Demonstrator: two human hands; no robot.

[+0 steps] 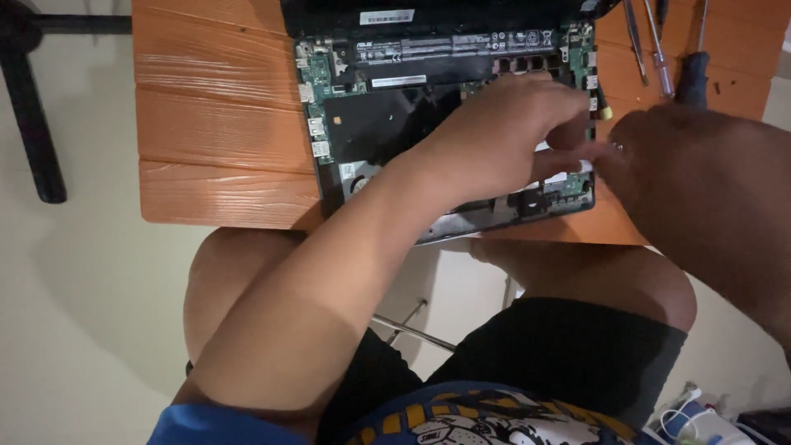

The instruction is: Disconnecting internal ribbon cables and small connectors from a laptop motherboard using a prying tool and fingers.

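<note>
The left hand is reaching across the opened laptop, which is lying bottom-up on the orange table, its fingers curled loosely and pressing down near the laptop's right edge; whether they are pinching anything I cannot tell. The right hand is hovering close to the camera at that same edge, blurred, its fingertips meeting the left's by a small white part, and its grip cannot be told either. 3 screwdrivers are lying on the table just beyond the right hand.
</note>
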